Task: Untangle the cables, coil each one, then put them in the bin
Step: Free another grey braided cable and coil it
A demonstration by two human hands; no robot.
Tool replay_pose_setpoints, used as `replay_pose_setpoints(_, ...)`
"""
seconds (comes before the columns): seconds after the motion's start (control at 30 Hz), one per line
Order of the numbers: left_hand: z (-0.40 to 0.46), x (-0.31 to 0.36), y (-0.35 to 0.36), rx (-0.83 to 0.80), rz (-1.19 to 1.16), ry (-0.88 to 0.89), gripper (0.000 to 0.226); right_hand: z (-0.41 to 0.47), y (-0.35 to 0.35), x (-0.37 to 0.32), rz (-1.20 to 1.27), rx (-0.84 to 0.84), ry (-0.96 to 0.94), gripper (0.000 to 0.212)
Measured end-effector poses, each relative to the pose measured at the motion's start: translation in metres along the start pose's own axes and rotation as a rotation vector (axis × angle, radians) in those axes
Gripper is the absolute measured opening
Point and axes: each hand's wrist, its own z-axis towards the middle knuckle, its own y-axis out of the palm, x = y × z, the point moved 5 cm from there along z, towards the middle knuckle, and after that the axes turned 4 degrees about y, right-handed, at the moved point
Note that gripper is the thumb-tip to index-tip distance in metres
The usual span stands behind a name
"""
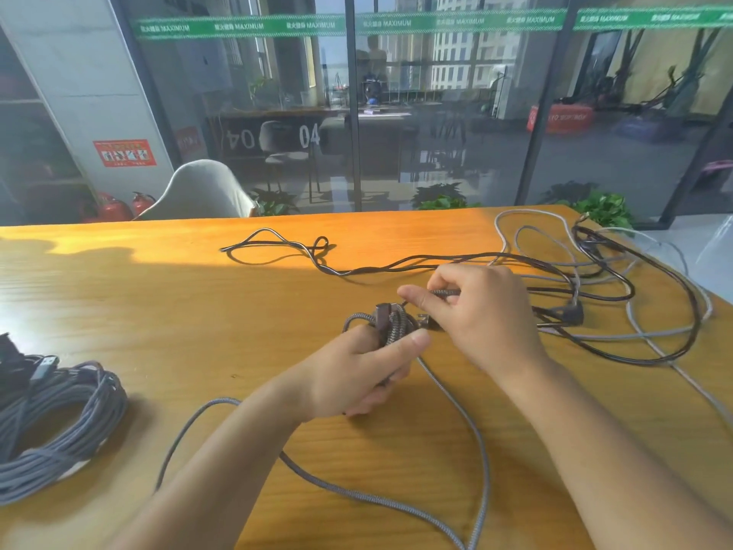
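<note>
A glass partition with a green banded strip is seen behind a wooden table (166,319), with a pale chair (202,192) pushed up at the table's far edge toward 11 o'clock and red fire extinguishers (119,208) on the floor beside it. In the head view, a braided grey cable (448,394) is held near the middle of the table: the left hand (357,375) is curled around a small bundle of its wound loops, with the thumb pressed along the side of the bundle. The right hand (472,311), just beside it at 2 o'clock, pinches a short stretch of the same cable between thumb and fingertips, close to a plug end. The slack of this cable is trailed in wide loops over the table toward 6 o'clock. A finished grey coil (59,422) is laid at 9 o'clock near the table's left edge, with a USB plug (41,369) resting on top of it. A thin black cable (357,267) is stretched across the far part of the table at 12 o'clock. At 2 o'clock it is tangled with a light grey cable (642,335) in loose loops reaching the table's right edge.
</note>
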Motion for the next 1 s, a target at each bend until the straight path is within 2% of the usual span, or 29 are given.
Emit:
replay_pose_setpoints(0.17, 0.001, -0.007, -0.015, 0.148, -0.016, -0.013, 0.074, -0.008, 0.008, -0.017, 0.250, -0.130, 0.060, 0.046)
replay_pose_setpoints(0.33, 0.003, -0.012, -0.022, 0.255, -0.038, 0.008, 0.075, -0.010, 0.015, -0.018, 0.369, -0.426, 0.204, 0.037)
replay_pose_setpoints(0.43, 0.005, -0.013, -0.027, 0.360, -0.081, 0.000, 0.059, -0.013, 0.015, -0.021, 0.352, -0.640, 0.258, 0.034)
replay_pose_setpoints(0.5, 0.003, -0.019, -0.042, 0.492, -0.200, -0.013, 0.058, -0.021, 0.017, -0.030, 0.300, -0.727, 0.197, 0.037)
replay_pose_setpoints(0.53, 0.000, -0.022, -0.053, 0.562, -0.265, -0.015, 0.060, -0.025, 0.020, -0.037, 0.284, -0.721, 0.152, 0.038)
replay_pose_setpoints(0.6, -0.006, -0.028, -0.070, 0.626, -0.317, -0.006, 0.067, -0.030, 0.025, -0.047, 0.289, -0.608, 0.117, 0.038)
replay_pose_setpoints(0.7, -0.006, -0.030, -0.069, 0.494, -0.265, -0.003, 0.078, -0.025, 0.030, -0.035, 0.355, -0.436, 0.232, 0.037)
replay_pose_setpoints(0.87, 0.005, -0.017, -0.019, 0.155, -0.130, -0.001, 0.066, -0.016, 0.025, -0.020, 0.449, -0.291, 0.279, 0.038)
replay_pose_setpoints(1.0, 0.004, -0.017, -0.020, 0.254, -0.192, -0.002, 0.063, -0.020, 0.026, -0.029, 0.448, -0.337, 0.201, 0.044)
